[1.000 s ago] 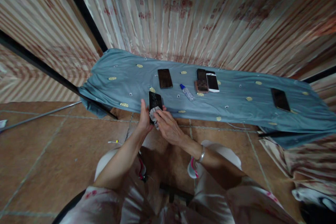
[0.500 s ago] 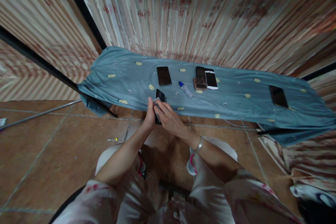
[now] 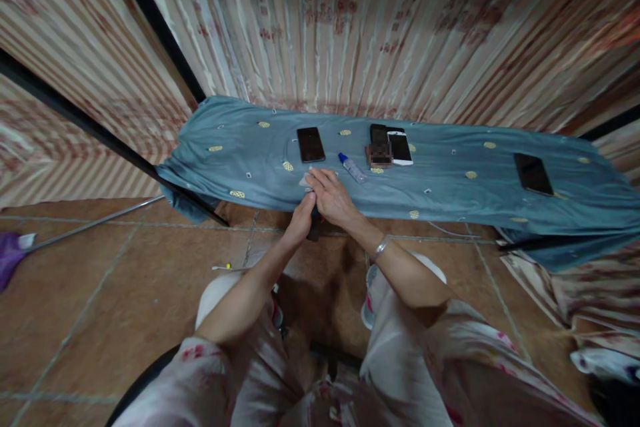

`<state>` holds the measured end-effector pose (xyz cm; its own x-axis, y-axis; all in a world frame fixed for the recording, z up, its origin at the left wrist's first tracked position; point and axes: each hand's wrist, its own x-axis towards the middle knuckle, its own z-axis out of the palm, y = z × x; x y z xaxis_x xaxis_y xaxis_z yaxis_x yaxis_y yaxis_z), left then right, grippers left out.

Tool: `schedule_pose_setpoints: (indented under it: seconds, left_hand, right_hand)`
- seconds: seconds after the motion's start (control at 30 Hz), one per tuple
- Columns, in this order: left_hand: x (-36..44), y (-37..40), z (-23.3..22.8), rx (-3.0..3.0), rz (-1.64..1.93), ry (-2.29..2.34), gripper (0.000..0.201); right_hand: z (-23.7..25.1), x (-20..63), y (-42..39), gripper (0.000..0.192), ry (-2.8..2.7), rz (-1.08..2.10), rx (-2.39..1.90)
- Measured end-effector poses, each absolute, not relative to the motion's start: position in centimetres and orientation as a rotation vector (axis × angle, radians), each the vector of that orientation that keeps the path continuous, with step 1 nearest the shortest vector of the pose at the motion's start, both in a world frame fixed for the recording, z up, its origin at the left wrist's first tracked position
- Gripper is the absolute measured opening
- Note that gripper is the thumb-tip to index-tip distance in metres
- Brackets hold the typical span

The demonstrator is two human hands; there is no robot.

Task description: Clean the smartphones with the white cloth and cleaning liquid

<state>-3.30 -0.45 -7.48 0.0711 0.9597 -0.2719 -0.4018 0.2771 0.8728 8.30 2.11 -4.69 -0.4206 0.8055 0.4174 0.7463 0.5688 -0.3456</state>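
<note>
My left hand [image 3: 299,221] grips a dark phone [image 3: 315,229], which is mostly hidden under my hands at the near edge of the blue-draped table [image 3: 450,193]. My right hand [image 3: 333,199] lies over the phone and pinches a small white cloth [image 3: 305,181] at its fingertips, just above the table edge. The two hands touch each other.
On the blue cloth lie a black phone [image 3: 311,144], a small clear bottle with a blue cap [image 3: 351,167], a black phone [image 3: 379,134] beside a white phone [image 3: 401,148], and another black phone [image 3: 533,173] far right. Striped curtains hang behind. A tiled floor is below.
The held phone has tipped down and gone mostly out of sight beneath my hands. My right hand has slid forward with the white cloth toward the table edge.
</note>
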Motion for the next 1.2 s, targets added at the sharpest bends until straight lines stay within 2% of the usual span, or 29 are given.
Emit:
schedule_pose_setpoints:
  seconds: [0.2,0.6,0.8,0.97,1.2]
  left_hand:
    - [-3.4,-1.1,-7.0,0.853,1.032,1.111,0.048]
    - [-5.1,-1.9,-3.8,0.711,1.043,1.072,0.044]
    - [-6.6,-2.5,-2.9,0.692,1.086,1.065,0.05]
    - [-7.2,-2.2,-3.0,0.731,1.155,1.067,0.051]
    - [-5.8,-0.2,-3.8,0.773,1.411,1.129,0.041]
  right_hand:
    - [-3.4,8.9,3.1,0.041,-2.248,0.215,-1.267]
    - [-4.0,8.2,4.1,0.038,-2.162,0.351,-1.464]
    - [-3.8,6.6,4.4,0.034,-1.92,0.66,-1.401]
    - [-4.3,5.4,4.3,0.02,-1.56,0.947,-1.319]
    - [-4.2,4.8,3.5,0.017,-1.458,1.025,-1.29]
